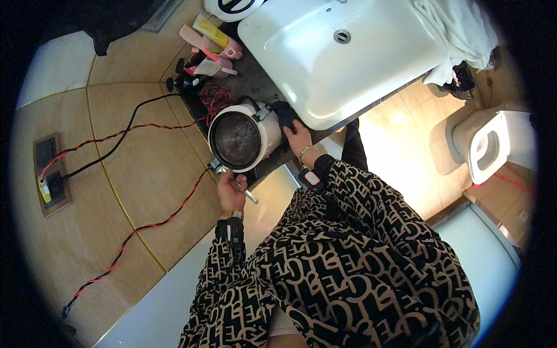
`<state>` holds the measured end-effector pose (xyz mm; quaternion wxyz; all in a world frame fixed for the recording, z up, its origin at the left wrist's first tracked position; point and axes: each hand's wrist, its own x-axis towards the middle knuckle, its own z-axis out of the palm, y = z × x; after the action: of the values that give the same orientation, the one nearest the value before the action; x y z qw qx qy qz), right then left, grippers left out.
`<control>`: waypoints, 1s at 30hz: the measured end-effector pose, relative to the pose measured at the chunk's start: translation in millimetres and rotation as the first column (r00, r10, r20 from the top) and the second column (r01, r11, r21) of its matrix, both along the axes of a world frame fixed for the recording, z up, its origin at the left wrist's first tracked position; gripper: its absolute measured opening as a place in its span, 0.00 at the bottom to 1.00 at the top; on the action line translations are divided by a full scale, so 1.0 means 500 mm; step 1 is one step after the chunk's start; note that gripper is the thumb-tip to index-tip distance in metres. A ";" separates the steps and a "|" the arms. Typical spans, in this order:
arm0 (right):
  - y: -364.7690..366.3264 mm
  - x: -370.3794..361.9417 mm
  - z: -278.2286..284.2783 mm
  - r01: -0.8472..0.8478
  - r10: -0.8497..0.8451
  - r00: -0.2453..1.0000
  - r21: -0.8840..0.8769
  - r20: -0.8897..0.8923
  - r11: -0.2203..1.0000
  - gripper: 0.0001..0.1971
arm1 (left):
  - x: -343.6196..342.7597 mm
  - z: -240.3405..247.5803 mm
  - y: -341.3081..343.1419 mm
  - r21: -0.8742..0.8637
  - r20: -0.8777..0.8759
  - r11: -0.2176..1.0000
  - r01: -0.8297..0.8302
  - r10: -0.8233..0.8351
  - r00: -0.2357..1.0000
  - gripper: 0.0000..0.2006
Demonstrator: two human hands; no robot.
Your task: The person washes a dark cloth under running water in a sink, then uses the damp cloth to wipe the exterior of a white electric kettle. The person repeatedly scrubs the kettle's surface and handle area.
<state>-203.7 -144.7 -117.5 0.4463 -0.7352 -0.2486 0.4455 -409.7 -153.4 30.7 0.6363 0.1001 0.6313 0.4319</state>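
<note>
A round white pot-like appliance (pixel 268 129) with a dark, worn disc-shaped face stands at the left end of the dark counter. My left hand (pixel 231 190) is closed around a slim silver metal tool (pixel 250 197), whose far end meets the appliance's near lower rim; its exact kind is hard to make out. On the appliance's right side, my right hand (pixel 298 137) has its fingers bent onto a black cloth-like thing (pixel 284 112) that lies between the appliance and the basin.
A white washbasin (pixel 301 75) takes up the counter's right. Pink cups with tubes (pixel 217 46) stand behind the appliance beside tangled red-black wire (pixel 216 98). Cords run to a wall socket (pixel 52 174). White cloth (pixel 458 35) hangs at right; a toilet (pixel 487 148) stands beyond.
</note>
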 end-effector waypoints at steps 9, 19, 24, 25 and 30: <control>-0.012 -0.028 0.097 0.140 -0.094 0.961 0.166 -0.260 0.976 0.12 | -0.022 0.000 -0.027 -0.045 0.005 0.988 0.150 -0.149 0.989 0.14; -0.009 -0.011 0.137 0.173 -0.106 0.837 0.075 -0.537 0.982 0.15 | -0.024 0.014 -0.030 -0.127 -0.147 0.972 0.197 -0.215 0.965 0.13; 0.035 0.010 0.097 0.132 -0.143 0.896 -0.054 -0.421 0.990 0.17 | -0.029 0.015 -0.021 -0.123 -0.133 0.957 0.264 -0.280 0.951 0.13; 0.046 -0.005 0.067 0.200 -0.230 0.916 -0.122 -0.330 0.972 0.17 | -0.025 0.020 -0.021 -0.135 -0.146 0.956 0.261 -0.280 0.949 0.14; 0.037 -0.042 0.084 0.229 -0.230 0.870 -0.056 -0.437 0.972 0.18 | -0.025 0.033 -0.019 -0.132 -0.128 0.946 0.295 -0.311 0.942 0.15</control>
<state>-224.9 -126.1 -75.5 0.5399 -0.6401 -0.0518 0.5442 -422.3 -162.7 47.3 0.6514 0.1924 0.6766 0.2844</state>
